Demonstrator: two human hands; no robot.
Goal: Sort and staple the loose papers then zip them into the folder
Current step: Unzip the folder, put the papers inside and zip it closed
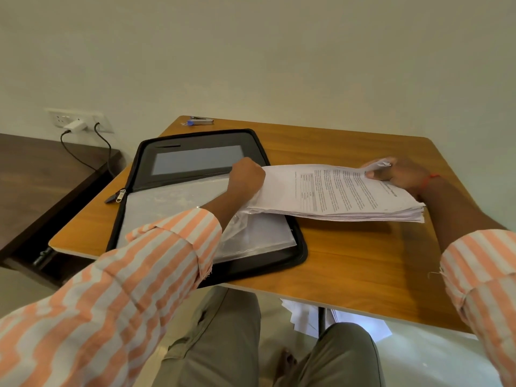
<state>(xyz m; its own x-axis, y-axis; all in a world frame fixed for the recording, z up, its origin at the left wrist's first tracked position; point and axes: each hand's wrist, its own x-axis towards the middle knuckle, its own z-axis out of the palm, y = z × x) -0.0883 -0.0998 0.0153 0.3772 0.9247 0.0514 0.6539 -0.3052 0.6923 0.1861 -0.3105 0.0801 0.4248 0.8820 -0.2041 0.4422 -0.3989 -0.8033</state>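
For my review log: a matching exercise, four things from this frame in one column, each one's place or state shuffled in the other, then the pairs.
1 stapler
2 folder
3 paper stack
4 charger

A gripped by left hand and right hand
B lying open on the table
C plugged into the wall socket
D at the table's far edge

Pairs: 1-D, 2-B, 3-A, 4-C

Open folder [195, 160] filling the left of my table [363, 261], paper stack [335, 191] overhanging its right edge, bare wood front right, stapler [202, 121] at far edge.
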